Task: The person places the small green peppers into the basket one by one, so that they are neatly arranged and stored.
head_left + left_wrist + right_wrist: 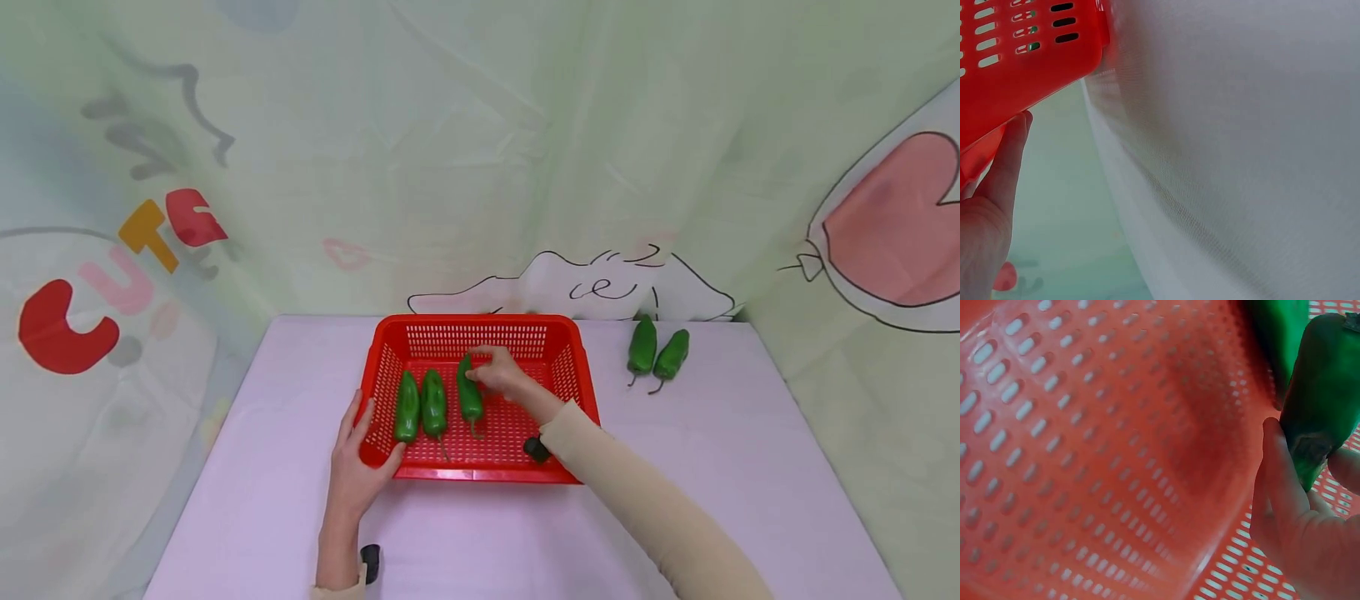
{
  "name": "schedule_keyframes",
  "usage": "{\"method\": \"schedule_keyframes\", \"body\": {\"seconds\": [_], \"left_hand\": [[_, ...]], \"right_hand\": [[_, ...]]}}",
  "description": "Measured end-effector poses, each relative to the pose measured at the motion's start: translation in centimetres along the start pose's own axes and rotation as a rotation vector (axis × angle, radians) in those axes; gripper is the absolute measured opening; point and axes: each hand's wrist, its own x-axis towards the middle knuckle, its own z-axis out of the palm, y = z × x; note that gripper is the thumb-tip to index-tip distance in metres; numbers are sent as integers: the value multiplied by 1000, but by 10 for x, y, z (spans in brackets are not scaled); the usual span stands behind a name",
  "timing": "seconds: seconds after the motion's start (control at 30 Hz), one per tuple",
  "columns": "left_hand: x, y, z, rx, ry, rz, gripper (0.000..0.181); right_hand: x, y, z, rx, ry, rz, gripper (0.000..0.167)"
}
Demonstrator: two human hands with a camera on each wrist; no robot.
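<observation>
Pinching a green pepper near its tip inside the red basket with the right hand; touching the basket's near-left corner with the spread left hand. Liable to slip, owing to so small a hold. Noted beneath the basket: pale table; behind: printed curtain.

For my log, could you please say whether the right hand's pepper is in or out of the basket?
In: the head view shows the basket's walls around the pepper, which the right hand pinches.
</observation>
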Motion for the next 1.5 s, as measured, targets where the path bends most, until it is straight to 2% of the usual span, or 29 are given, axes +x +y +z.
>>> {"method": "schedule_keyframes", "body": {"seconds": [0.23, 0.5, 0.6, 0.67, 0.73, 0.83, 0.93, 1.13, 1.23, 1.5], "left_hand": [[1, 0, 0, -6, -2, 20, 84], [-1, 0, 0, -7, 4, 20, 84], [-1, 0, 0, -6, 1, 18, 84], [-1, 0, 0, -7, 0, 17, 84], [-1, 0, 1, -8, 1, 18, 84], [-1, -1, 1, -9, 2, 21, 83], [0, -2, 1, -9, 2, 25, 84], [0, -1, 0, -9, 1, 28, 84], [0, 0, 0, -4, -1, 26, 84], [0, 0, 0, -1, -3, 19, 84]], "right_hand": [[3, 9, 6, -21, 16, 29, 50], [7, 15, 13, -78, 31, -27, 51], [9, 17, 15, -163, 39, -85, 50], [14, 21, 16, -255, 52, -160, 49], [16, 23, 17, -343, 65, -201, 48], [18, 24, 19, -415, 86, -224, 49], [13, 19, 22, -440, 98, -196, 49], [4, 12, 21, -437, 106, -189, 49], [3, 10, 17, -410, 100, -160, 50], [-7, -5, 0, -264, 80, -98, 51]]}}
